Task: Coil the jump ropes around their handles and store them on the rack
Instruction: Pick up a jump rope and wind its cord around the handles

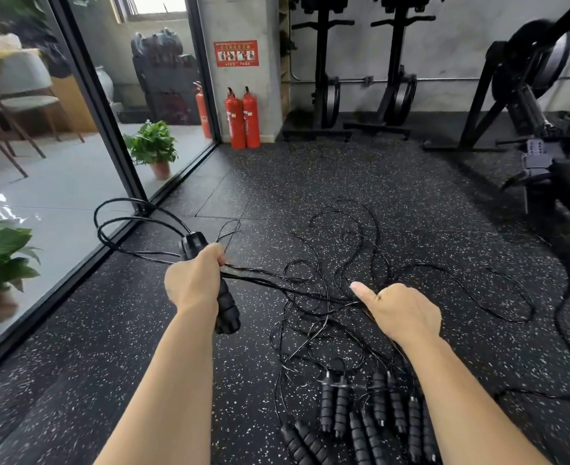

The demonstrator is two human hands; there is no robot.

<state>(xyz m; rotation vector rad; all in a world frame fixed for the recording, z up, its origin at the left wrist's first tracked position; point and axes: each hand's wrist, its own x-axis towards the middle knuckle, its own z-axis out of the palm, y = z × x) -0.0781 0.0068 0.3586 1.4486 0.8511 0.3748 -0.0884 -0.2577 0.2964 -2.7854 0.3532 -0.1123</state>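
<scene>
Red wall sign at twelve o'clock, writing unreadable; left hand grips black handles and looped rope; right hand curled, thumb out, grasp on tangled ropes unclear.

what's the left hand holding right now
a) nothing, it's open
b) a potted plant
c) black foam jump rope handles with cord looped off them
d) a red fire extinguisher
c: the left hand grips the black foam handles, with loops of cord arcing out to the left of them.
</scene>
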